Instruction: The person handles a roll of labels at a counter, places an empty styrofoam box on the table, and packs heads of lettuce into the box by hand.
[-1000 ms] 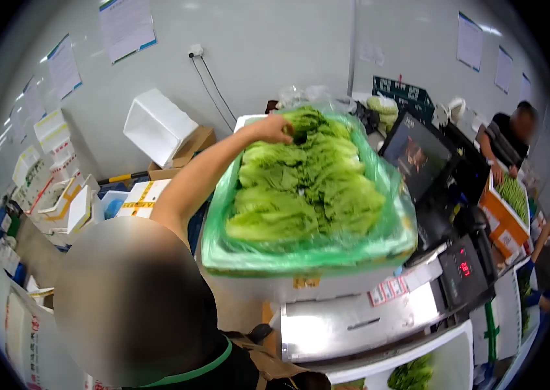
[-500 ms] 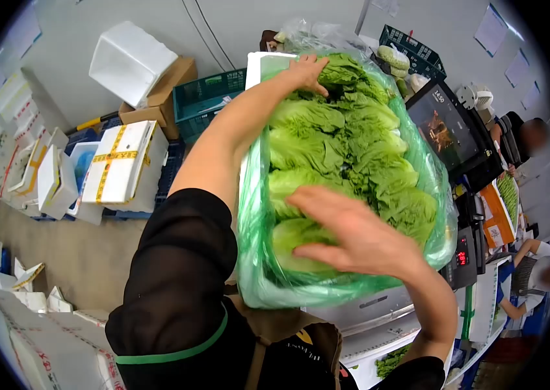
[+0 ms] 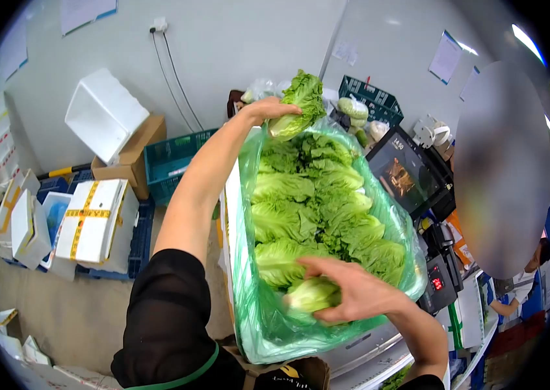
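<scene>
Plainly, both hands are full, and the risk lies mostly in the grips. The left hand (image 3: 276, 108) is closed on a leafy lettuce head (image 3: 302, 103), raised above the far end of the white foam box (image 3: 230, 201); its thumb lies across the pale lower part, and the fingers behind are hidden. With the leafy top unsupported, the head could tip and slip out if that hold is loose, perhaps falling past the box's rim toward the dark green crate (image 3: 372, 101) behind. Squeezing harder could crack the ribs or bruise the leaves.

The right hand (image 3: 358, 290) curves over a second lettuce head (image 3: 316, 294) at the near end, thumb on one side and fingers on the other. The pale end of that head is blurred, and I cannot tell whether it is clear of the green plastic liner (image 3: 268, 335). A loose fold there could snag under the fingers and drag, or be torn by a fingernail.

Between the hands, the packed lettuces (image 3: 285, 218) lie in two tight rows inside the liner, leaves overlapping at the middle. A head pushed down or pulled along them could tear those tips. The touchscreen (image 3: 402, 172) stands just beside the liner, so a wide swing with the right arm could knock it
</scene>
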{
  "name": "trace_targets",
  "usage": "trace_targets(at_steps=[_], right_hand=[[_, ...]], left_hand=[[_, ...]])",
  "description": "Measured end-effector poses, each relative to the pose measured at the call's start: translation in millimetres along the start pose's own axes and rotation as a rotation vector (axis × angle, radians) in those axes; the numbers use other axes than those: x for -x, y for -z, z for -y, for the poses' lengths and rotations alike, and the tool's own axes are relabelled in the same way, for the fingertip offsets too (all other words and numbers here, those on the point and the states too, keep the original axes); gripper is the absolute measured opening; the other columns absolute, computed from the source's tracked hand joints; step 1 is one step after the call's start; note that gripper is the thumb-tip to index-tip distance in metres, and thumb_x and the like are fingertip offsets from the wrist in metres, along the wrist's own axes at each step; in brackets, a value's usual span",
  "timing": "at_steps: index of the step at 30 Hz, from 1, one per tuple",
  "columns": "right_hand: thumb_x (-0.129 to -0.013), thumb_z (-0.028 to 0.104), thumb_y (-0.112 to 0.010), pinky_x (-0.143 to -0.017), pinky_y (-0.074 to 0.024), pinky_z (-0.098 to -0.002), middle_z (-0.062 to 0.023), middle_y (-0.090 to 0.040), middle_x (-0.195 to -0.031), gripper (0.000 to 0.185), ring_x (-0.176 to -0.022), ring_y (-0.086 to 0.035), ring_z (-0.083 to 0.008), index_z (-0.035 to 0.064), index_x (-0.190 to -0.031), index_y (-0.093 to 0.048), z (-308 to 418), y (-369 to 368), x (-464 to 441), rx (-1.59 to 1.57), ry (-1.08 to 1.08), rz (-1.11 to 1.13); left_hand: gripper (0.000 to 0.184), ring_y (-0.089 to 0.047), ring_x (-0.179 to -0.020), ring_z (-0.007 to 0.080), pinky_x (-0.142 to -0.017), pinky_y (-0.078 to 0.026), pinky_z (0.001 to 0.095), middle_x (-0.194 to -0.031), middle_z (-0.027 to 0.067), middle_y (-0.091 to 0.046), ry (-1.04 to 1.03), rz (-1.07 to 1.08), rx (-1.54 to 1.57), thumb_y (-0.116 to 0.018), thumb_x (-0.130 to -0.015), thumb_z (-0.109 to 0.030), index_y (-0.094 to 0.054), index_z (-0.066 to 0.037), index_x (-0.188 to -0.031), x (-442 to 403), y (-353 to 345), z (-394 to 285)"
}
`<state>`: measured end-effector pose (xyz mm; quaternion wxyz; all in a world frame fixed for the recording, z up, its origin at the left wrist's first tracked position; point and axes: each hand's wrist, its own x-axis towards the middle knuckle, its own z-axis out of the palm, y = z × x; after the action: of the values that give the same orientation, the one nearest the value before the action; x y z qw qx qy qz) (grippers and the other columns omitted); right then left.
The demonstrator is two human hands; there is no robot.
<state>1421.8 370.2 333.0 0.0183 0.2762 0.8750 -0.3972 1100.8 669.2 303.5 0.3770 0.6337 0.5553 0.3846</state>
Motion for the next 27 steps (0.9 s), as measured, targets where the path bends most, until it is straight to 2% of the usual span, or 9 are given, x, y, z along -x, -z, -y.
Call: trace_targets(at_steps=[1, 4, 8, 11, 17, 20, 22, 23, 27], right_hand=[[-0.066, 0.021, -0.076, -0.085, -0.0456, -0.0370, -0.0117, -0.055, -0.106, 0.079, -0.097, -0.054, -0.0264, 0.0078, -0.136, -0.042, -7, 3, 6, 0.115, 0.138, -0.139], [-0.067, 0.024, -0.071, -0.092, -0.0410, -0.0407, -0.0163, -0.053, -0.109, 0.079, -0.100, -0.051, -0.0290, 0.0053, -0.137, -0.038, -17, -1, 13, 0.192, 0.222, -0.017], [-0.061, 0.025, -0.076, -0.090, -0.0463, -0.0396, -0.0145, -0.060, -0.110, 0.073, -0.100, -0.058, -0.0280, 0.0046, -0.127, -0.052, -28, 20, 33, 0.226, 0.292, -0.263], [-0.061, 0.018, -0.079, -0.089, -0.0481, -0.0315, -0.0100, -0.062, -0.112, 0.067, -0.101, -0.059, -0.0188, -0.0023, -0.121, -0.056, -57, 34, 68, -0.361, 0.218, -0.552], [-0.074, 0.010, -0.070, -0.099, -0.0414, -0.0353, -0.0127, -0.060, -0.116, 0.055, -0.107, -0.057, -0.0232, -0.0059, -0.123, -0.051, -98, 42, 186, -0.685, 0.383, -1.206], [-0.077, 0.009, -0.070, -0.099, -0.0411, -0.0340, -0.0091, -0.057, -0.120, 0.051, -0.111, -0.055, -0.0210, -0.0002, -0.124, -0.052, -83, 15, 281, -0.260, 0.165, -1.292], [-0.072, 0.014, -0.076, -0.085, -0.0486, -0.0307, -0.0083, -0.061, -0.106, 0.052, -0.100, -0.058, -0.0178, -0.0011, -0.117, -0.054, -41, -33, 299, -0.102, 0.105, -1.593], [-0.075, 0.004, -0.072, -0.097, -0.0420, -0.0326, -0.0081, -0.057, -0.117, 0.047, -0.108, -0.055, -0.0211, -0.0020, -0.119, -0.055, -53, -51, 351, 0.271, -0.083, -1.427], [-0.062, -0.007, -0.069, -0.093, -0.0439, -0.0379, -0.0150, -0.052, -0.109, 0.055, -0.104, -0.054, -0.0308, 0.0046, -0.114, -0.057, -32, -147, 405, 0.906, -0.545, -1.083]], left_hand=[[0.068, -0.059, -0.101, 0.0245, -0.086, -0.048, 0.0382, -0.109, 0.0194, -0.061, -0.001, 0.054, 0.044, -0.074, -0.071, -0.047, -0.058, 0.005, -0.112, 19, 7, -23], [0.066, -0.063, -0.088, 0.0217, -0.074, -0.053, 0.0352, -0.104, 0.0161, -0.063, -0.101, 0.105, 0.003, -0.073, -0.074, -0.048, -0.058, 0.003, -0.113, 37, 18, -54], [0.063, -0.066, -0.076, 0.0178, -0.064, -0.056, 0.0291, -0.097, 0.0136, -0.066, -0.112, 0.155, -0.287, -0.069, -0.078, -0.048, -0.058, 0.003, -0.113, 84, 8, -109], [0.066, -0.066, -0.086, 0.0214, -0.071, -0.057, 0.0325, -0.104, 0.0161, -0.063, -0.228, 0.223, -0.081, -0.068, -0.078, -0.050, -0.056, 0.002, -0.116, 105, -12, -118], [0.060, -0.066, -0.088, 0.0192, -0.080, -0.055, 0.0317, -0.106, 0.0135, -0.064, -0.169, 0.521, 0.331, -0.066, -0.082, -0.045, -0.054, 0.001, -0.119, 183, -129, -184], [0.045, -0.064, -0.095, 0.0266, -0.086, -0.052, 0.0394, -0.109, 0.0194, -0.063, 0.166, 0.719, 0.722, -0.061, -0.085, -0.021, -0.051, 0.003, -0.121, 232, -217, -240], [0.047, -0.064, -0.095, 0.0277, -0.085, -0.053, 0.0399, -0.113, 0.0202, -0.061, 0.077, 0.883, 0.614, -0.059, -0.086, -0.022, -0.046, 0.003, -0.124, 258, -282, -262], [0.047, -0.064, -0.096, 0.0274, -0.084, -0.054, 0.0397, -0.113, 0.0200, -0.061, 0.050, 0.910, 0.562, -0.058, -0.087, -0.023, -0.045, 0.003, -0.125, 268, -316, -271], [0.053, -0.065, -0.089, 0.0224, -0.080, -0.055, 0.0336, -0.108, 0.0158, -0.063, -0.058, 1.275, 0.301, -0.064, -0.083, -0.027, -0.048, 0.001, -0.124, 296, -465, -282]])
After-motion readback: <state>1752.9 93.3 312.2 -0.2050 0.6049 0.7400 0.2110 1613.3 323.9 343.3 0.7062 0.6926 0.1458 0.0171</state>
